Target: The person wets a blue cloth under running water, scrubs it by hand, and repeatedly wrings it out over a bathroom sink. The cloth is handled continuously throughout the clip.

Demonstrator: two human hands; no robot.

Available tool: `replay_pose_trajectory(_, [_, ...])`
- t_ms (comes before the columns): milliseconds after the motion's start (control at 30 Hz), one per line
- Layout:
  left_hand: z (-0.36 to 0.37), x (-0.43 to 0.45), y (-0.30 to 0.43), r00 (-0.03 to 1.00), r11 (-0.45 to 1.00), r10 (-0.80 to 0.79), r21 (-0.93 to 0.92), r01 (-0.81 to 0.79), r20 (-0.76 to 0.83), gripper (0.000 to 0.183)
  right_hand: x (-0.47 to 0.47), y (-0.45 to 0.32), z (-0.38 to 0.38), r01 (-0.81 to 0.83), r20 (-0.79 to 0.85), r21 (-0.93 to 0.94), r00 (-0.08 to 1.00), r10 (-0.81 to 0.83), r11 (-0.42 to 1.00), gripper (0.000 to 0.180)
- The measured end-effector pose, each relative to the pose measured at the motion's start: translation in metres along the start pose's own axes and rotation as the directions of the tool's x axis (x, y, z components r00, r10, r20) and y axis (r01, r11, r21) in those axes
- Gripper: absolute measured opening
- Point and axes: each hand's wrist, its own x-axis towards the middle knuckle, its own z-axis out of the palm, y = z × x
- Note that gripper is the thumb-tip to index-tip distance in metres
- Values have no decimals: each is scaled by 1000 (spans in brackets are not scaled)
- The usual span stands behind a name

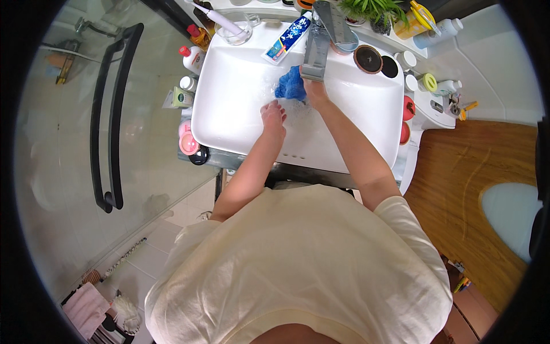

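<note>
A wet, bunched blue cloth (290,84) is in the white washbasin (232,107), beside the metal faucet (315,56). My right hand (315,92) reaches under the spout and grips the cloth's right side; the spout hides part of the hand. Just below and left of the cloth, my left hand (273,115) is apart from it, wet, with loosely bent fingers and nothing in them. Water splashes around the cloth and both hands.
A toothpaste tube (287,38) lies on the basin's back ledge, left of the faucet. An electric toothbrush (223,20) leans in a glass cup. Round dark lids (368,59) sit at right. Bottles and jars line both sides. A glass door with a black handle (115,116) stands at left.
</note>
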Motion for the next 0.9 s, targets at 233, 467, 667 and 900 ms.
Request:
replay_pose_trajectory(233, [51, 31, 22, 936, 996, -84, 49, 71, 343, 42, -13, -30, -8, 78, 64, -68, 995, -74, 995, 32])
replay_pose_trajectory(467, [61, 21, 33, 654, 918, -186, -108, 382, 733, 42, -25, -38, -16, 286, 36, -163, 958, -283, 944, 27])
replay_pose_trajectory(667, [62, 45, 19, 371, 864, 14, -198, 462, 929, 42, -50, -44, -2, 224, 20, -179, 974, -224, 958, 30])
replay_pose_trajectory(900, [58, 63, 1, 302, 818, 43, -207, 537, 952, 40, -53, -51, 7, 385, 39, -582, 893, -449, 716, 31])
